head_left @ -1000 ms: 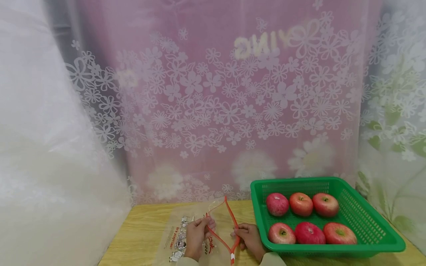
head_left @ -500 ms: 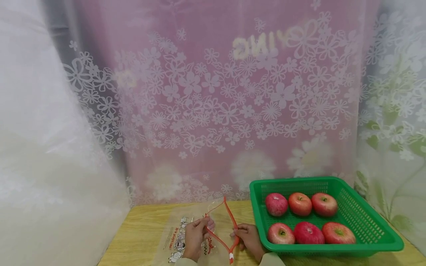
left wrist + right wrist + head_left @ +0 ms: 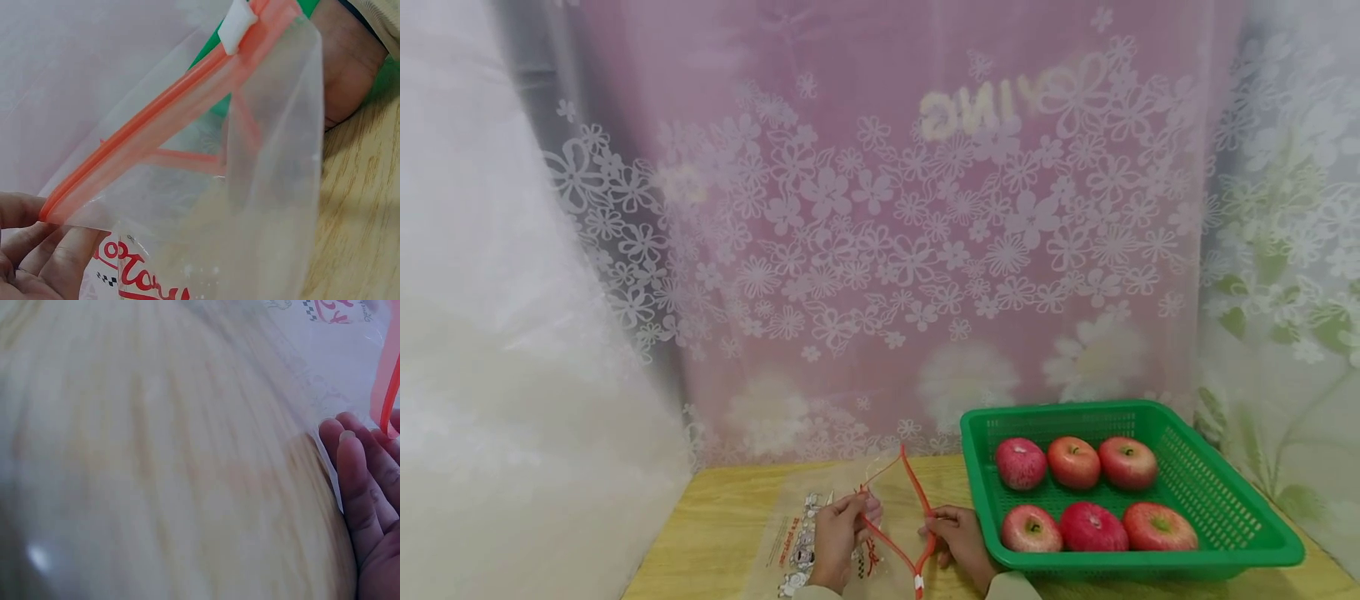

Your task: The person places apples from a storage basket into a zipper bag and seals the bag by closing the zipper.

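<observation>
A clear plastic zip bag [image 3: 181, 206] with an orange-red slider rim stands with its mouth spread between both hands. On its far side in the left wrist view is printed red lettering; a white slider [image 3: 237, 26] sits at the rim's near corner. My left hand [image 3: 838, 533] pinches the left edge of the rim, its other fingers behind the film. My right hand [image 3: 958, 542] pinches the right edge, beside the green basket. In the right wrist view the right fingers [image 3: 356, 481] lie against the bag's film. Nothing shows inside the bag.
A green plastic basket [image 3: 1232, 560] at the right holds several red apples [image 3: 1093, 527] in two rows. Wooden tabletop [image 3: 715, 517] lies under everything. Flower-printed translucent curtains [image 3: 865, 250] close off the back and both sides.
Both hands keep their grip on the bag's rim, and the mouth stays spread. The head view has shifted slightly; the basket and apples stay put.
</observation>
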Available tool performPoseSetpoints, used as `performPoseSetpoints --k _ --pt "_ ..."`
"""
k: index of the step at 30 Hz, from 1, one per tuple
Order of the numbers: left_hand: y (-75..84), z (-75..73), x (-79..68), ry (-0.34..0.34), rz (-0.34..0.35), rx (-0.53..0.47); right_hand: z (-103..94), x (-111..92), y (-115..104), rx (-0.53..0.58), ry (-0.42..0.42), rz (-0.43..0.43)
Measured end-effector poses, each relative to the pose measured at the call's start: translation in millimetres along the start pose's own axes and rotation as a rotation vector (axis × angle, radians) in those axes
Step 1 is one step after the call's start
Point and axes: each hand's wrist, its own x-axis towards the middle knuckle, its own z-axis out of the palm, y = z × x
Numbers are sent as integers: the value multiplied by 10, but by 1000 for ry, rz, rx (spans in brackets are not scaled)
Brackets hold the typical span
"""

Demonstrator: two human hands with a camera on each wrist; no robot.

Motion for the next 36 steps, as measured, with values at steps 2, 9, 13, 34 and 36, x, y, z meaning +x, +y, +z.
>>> performPoseSetpoints --k 2,9,13,34,36 --pt "-7 0 -10 -1 -5 0 2 -6 10 -1 5 -2" --pt "-17 -8 -16 5 -7 22 47 -58 -36 -39 36 -3" --pt "-18 -15 -13 16 -4 27 71 -96 -78 -80 48 -22" --pt "-9 -34 -12 11 -1 2 192 -342 -403 -447 45 -222" --pt "-12 -36 -10 12 -2 0 205 -355 -423 -467 52 -213"
